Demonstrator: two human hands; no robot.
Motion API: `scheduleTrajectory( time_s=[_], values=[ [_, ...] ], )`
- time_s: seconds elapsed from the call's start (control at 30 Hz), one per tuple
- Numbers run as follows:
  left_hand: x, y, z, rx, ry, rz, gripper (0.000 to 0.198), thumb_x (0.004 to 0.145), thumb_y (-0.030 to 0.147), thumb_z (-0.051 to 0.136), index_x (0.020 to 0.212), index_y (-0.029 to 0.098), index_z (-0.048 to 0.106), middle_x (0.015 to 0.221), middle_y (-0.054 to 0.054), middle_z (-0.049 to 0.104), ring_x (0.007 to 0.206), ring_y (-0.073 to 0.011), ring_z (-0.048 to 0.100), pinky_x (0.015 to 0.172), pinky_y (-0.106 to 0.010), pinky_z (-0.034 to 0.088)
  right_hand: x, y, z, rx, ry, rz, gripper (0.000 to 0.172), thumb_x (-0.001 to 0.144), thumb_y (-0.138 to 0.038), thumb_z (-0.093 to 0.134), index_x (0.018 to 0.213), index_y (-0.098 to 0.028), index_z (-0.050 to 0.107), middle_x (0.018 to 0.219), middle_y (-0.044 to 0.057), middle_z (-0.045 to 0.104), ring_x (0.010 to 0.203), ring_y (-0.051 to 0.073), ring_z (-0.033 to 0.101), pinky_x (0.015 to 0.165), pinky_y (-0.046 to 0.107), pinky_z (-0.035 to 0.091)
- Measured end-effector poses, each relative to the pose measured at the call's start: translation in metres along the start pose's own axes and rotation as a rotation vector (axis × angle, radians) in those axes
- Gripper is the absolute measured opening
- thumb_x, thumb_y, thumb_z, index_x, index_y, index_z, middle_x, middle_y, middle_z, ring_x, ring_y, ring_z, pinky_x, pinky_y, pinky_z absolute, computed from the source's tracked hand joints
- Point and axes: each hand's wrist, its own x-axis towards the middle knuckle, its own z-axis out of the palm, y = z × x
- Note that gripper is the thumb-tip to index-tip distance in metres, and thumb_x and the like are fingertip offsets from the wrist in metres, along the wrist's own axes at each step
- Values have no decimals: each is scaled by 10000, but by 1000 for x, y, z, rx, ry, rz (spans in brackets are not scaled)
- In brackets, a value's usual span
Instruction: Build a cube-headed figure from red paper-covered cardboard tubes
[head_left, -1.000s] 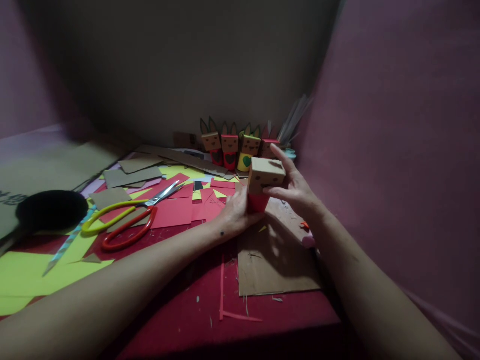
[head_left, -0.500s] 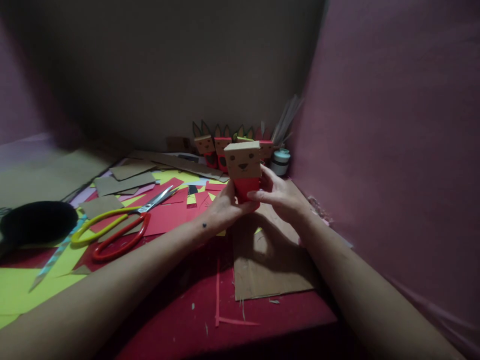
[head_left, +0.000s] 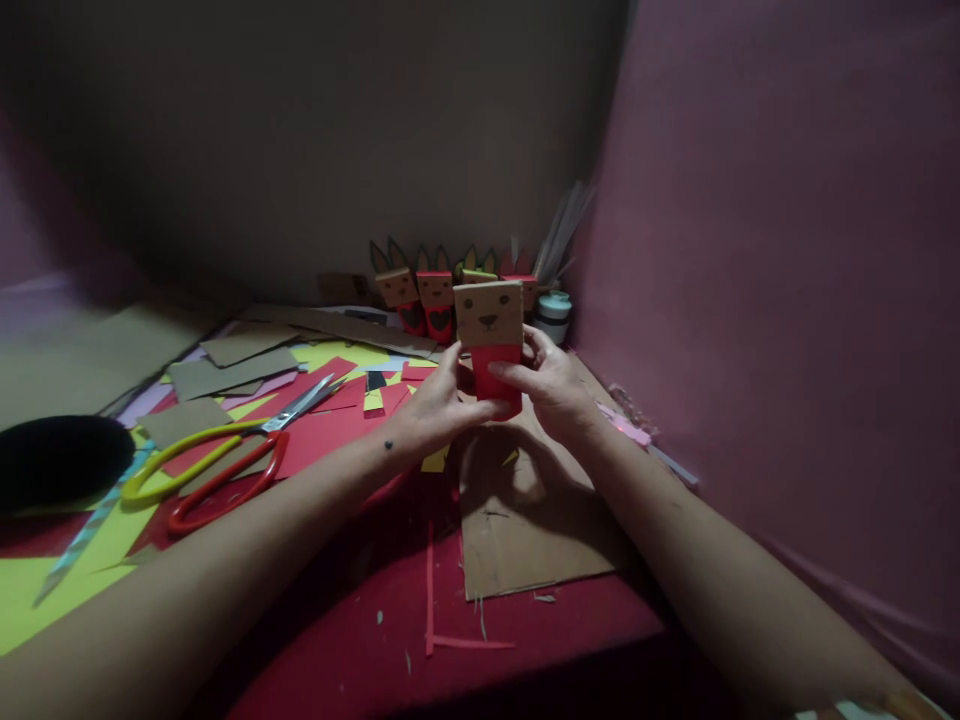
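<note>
A paper figure [head_left: 490, 335] with a tan cardboard head, a drawn face and a red body is held upright between both hands, face toward me. My left hand [head_left: 435, 410] grips the red body from the left, fingers curled round it. My right hand [head_left: 551, 390] pinches the body from the right. Below them lies a brown cardboard sheet [head_left: 525, 520] on the red surface. Behind the figure, a row of finished paper figures [head_left: 427, 295] with pointed ears stands against the dark back wall.
Scissors [head_left: 225, 455] with a yellow and a red handle lie at the left among red, yellow and brown paper scraps [head_left: 247, 355]. A black round object [head_left: 60, 460] sits at far left. A small white jar [head_left: 553, 312] and thin sticks stand by the pink wall [head_left: 787, 300].
The figure was turned from tilted with its face sideways to upright with the face toward me. Both hands shifted down onto its red body and lifted it slightly.
</note>
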Motion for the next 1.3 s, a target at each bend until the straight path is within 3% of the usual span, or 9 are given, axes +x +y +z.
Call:
scheduleTrajectory(
  time_s=[0.1,0.23,0.37,0.53,0.7,0.83,0.9,1.07,1.3],
  values=[
    [2,-7,-6,-84,4,-19,775,719,286,786,1369,142,387,1079,-119,667,978,-281,665,782,-396,552,0,-1,-1,-11,8,21,635,555,-287,860,1112,-216,565,1046,57,724,1033,271,678,982,453,524],
    [4,-15,-8,-119,3,-14,743,758,335,779,1378,145,415,1179,-141,641,1084,-290,639,907,-441,533,-1,0,-1,-2,10,25,610,563,-279,855,1094,-210,563,1018,57,721,1010,274,689,980,460,531],
    [2,-13,-1,-129,-46,-39,715,759,362,783,1361,149,461,1235,-160,632,1149,-322,619,955,-478,516,-1,0,-1,16,23,38,681,578,-271,851,1166,-219,511,1059,66,722,1050,278,687,989,466,536],
    [1,-11,7,-175,-42,22,667,741,284,776,1317,130,475,1254,-153,637,1161,-304,617,967,-437,510,-2,-1,0,27,-19,37,722,574,-300,865,1196,-214,508,1126,85,712,1098,289,665,999,470,532],
    [-2,-7,4,130,45,37,591,753,296,716,1276,122,502,1185,-127,649,1040,-273,629,868,-394,506,3,-6,-5,-8,61,-23,751,611,-449,842,1247,-235,505,1245,99,647,1188,298,603,975,442,517],
    [-8,-3,6,355,18,33,621,768,292,672,1335,158,456,1179,-122,648,981,-275,635,834,-413,493,7,-13,-11,27,153,-123,816,676,-516,772,1381,-329,405,1248,38,623,1210,264,593,940,388,515],
    [-10,-1,8,414,-2,30,643,779,283,648,1371,168,426,1223,-135,635,1009,-290,632,854,-437,490,7,-14,-12,46,162,-160,758,674,-497,776,1341,-354,445,1186,8,645,1168,247,612,940,381,513],
    [-14,4,15,411,42,81,616,803,271,610,1375,138,423,1321,-170,574,1160,-323,569,971,-479,459,5,-11,-9,129,140,-134,410,665,-423,808,995,-268,621,1007,-4,689,992,204,648,904,352,521],
    [-18,7,20,363,33,55,597,871,314,566,1405,113,392,1319,-185,572,1203,-334,557,1002,-488,458,4,-5,-5,199,169,-99,413,628,-370,844,957,-253,622,956,-16,692,925,177,657,918,332,521]
  ],
)
